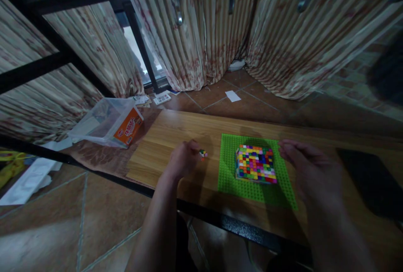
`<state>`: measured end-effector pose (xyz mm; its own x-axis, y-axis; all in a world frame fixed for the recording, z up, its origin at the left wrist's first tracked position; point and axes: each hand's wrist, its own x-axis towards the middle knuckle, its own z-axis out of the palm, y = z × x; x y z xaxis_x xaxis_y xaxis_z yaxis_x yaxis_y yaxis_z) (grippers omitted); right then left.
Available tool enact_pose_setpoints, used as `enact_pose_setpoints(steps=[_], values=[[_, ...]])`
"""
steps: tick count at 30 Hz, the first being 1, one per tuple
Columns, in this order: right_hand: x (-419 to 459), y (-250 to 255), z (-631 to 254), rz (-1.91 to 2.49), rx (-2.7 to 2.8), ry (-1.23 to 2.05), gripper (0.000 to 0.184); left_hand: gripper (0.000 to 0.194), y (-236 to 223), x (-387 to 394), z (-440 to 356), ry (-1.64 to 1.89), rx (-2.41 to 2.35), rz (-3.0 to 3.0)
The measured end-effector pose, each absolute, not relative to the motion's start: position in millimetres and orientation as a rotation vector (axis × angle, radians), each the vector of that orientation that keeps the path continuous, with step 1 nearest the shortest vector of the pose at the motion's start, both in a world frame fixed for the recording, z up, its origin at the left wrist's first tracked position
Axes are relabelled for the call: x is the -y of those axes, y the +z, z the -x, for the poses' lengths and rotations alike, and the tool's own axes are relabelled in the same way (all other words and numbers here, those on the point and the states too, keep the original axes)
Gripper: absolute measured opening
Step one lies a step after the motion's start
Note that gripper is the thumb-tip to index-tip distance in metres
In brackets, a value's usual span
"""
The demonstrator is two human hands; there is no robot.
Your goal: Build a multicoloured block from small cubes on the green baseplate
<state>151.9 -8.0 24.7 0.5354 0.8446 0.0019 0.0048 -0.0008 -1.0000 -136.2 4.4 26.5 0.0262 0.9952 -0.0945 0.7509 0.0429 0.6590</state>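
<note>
Curtains (195,41) back the wooden table (176,127); right fingers (287,147) press together, left fingers (192,147) are unclear.

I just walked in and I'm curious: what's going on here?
A person's left hand is beside a few small loose bricks on a wooden table. The right hand is near the right edge of a green baseplate; whether either hand grips a brick is unclear. On the baseplate sits a multicoloured brick block.
</note>
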Motion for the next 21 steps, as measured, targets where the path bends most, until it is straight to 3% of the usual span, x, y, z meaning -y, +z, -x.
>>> enact_pose_setpoints(steps=[15,21], values=[[9.5,19.2,-148.8,1.442,0.887,0.813,0.019,0.02,17.3,-4.9,104.0,0.402,-1.894,-2.084],[8.6,19.4,-148.9,1.41,0.883,0.796,0.017,0.019,19.5,-7.2,104.5,0.529,-1.899,-1.953]])
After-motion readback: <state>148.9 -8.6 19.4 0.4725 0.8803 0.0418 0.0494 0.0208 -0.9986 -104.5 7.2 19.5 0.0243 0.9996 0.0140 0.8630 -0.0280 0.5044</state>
